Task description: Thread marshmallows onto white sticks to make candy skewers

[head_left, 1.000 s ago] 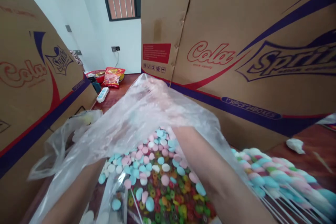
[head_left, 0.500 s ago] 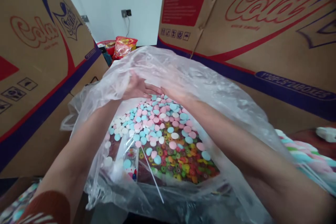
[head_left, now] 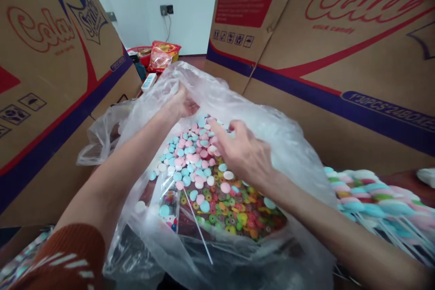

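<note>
A big clear plastic bag (head_left: 272, 140) lies open in front of me, full of round pink, blue and white candies (head_left: 190, 163) over small multicoloured ring candies (head_left: 238, 217). My left hand (head_left: 181, 102) is closed on the bag's far rim and holds it up. Inside the bag, my right hand (head_left: 243, 152) hovers over the round candies with its fingers curled and pinched at the pile; whether it holds any I cannot make out. A thin white stick (head_left: 199, 231) lies across the candies.
Tall cardboard boxes printed "Cola" stand at the left (head_left: 44, 77) and right (head_left: 340, 54). Twisted pastel marshmallow sticks (head_left: 374, 199) lie at the right. A red snack packet (head_left: 161, 54) and a white remote (head_left: 148, 81) rest on the floor behind, and another plastic bag (head_left: 98, 140) at the left.
The bag has come down from in front of the view and opened. My left hand took hold of the far rim; my right hand drew back onto the round candies.
</note>
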`<state>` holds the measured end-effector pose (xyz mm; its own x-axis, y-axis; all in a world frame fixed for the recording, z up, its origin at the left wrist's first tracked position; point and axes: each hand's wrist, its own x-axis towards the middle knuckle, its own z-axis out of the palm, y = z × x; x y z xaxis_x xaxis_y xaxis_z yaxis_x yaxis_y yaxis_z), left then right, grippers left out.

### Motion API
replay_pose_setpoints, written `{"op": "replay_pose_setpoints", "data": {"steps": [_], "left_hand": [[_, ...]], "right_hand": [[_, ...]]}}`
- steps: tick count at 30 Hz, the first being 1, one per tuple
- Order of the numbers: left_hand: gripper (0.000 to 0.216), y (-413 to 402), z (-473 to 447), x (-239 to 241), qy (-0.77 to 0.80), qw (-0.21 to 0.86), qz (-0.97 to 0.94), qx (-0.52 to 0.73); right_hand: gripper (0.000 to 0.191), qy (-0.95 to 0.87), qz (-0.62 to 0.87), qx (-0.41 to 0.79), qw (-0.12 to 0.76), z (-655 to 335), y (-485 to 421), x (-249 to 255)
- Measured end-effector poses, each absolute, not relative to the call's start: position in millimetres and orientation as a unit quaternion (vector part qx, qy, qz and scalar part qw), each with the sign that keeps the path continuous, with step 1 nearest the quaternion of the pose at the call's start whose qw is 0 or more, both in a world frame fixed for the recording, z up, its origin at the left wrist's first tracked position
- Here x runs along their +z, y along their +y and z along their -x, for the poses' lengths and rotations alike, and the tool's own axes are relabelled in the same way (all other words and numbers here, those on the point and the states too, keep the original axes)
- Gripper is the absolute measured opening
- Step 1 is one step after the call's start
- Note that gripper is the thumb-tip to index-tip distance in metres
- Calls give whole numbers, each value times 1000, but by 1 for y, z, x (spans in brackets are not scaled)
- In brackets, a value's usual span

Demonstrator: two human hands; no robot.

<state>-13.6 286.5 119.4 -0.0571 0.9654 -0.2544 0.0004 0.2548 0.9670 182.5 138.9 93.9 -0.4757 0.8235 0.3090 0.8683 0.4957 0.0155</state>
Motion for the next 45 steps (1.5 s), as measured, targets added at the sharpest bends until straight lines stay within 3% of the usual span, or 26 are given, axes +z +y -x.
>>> {"op": "replay_pose_setpoints", "data": {"steps": [5, 8, 11, 13, 17, 20, 23, 27, 29, 32, 34, 36, 40, 45], "left_hand": [[41, 243, 8, 96, 632, 547, -455, 308], [34, 201, 21, 104, 503, 475, -692, 205], [55, 171, 46, 125, 338, 538, -772, 24], [79, 168, 64, 134, 336, 529, -775, 80], [95, 201, 93, 110, 492, 291, -795, 202], [82, 235, 101, 64, 577, 254, -721, 288], [69, 248, 98, 29, 612, 182, -728, 249], [64, 229, 94, 27, 618, 146, -752, 176], [67, 212, 97, 38, 621, 154, -757, 135], [72, 183, 101, 56, 618, 170, -764, 81], [70, 163, 99, 68, 610, 152, -774, 72], [59, 139, 92, 78, 600, 109, -788, 88], [28, 85, 74, 83, 616, 75, -777, 100], [25, 27, 76, 56, 669, 135, -731, 10]], "right_hand": [[59, -771, 616, -18, 159, -213, 220, 80], [55, -740, 648, 35, 177, -229, 257, 67], [49, -726, 663, 83, 164, -236, 278, 56], [48, -720, 669, 106, 150, -235, 285, 52], [46, -747, 632, 126, 162, -232, 292, 46], [46, -791, 579, 138, 144, -238, 294, 48], [45, -814, 554, 118, 129, -247, 282, 60], [37, -829, 489, 11, 269, -244, 218, 86], [34, -875, 369, 35, 311, -232, 169, 95], [36, -956, 167, 110, 214, -203, 96, 90], [29, -976, 134, 143, 98, -185, 60, 73], [19, -975, 140, 167, 46, -172, 37, 50], [17, -944, 233, 229, 35, -167, 23, 19], [19, -866, 332, 370, 52, -172, 17, 45]]}}
